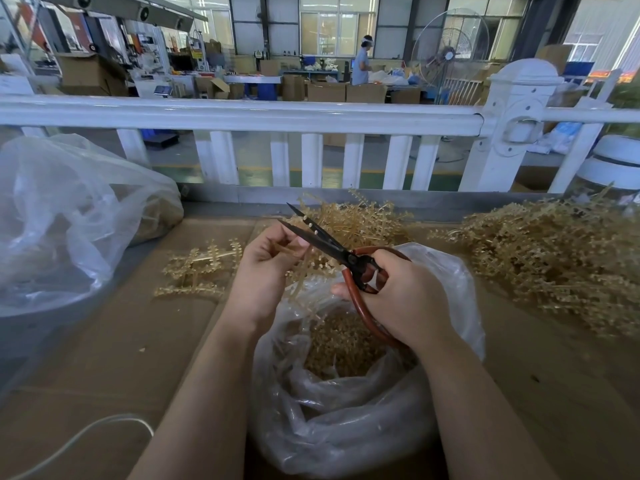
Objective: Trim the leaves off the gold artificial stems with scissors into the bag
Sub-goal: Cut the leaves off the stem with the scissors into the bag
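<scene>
- On the left a big clear sack [62, 216] sat part-filled, and a few gold sprigs [199, 268] lay loose on the cardboard surface [114, 341].
- The left hand [268, 268] pinched a gold stem [308, 263] in curled fingers, just above the bag [346, 393].
- The bag already held a heap of clippings!
- The right hand [401, 292] gripped the scissors [332, 249], blades parted, long axis running up-left.
- A large gold pile [554, 258] lay on the right, so plenty seemed left.
</scene>
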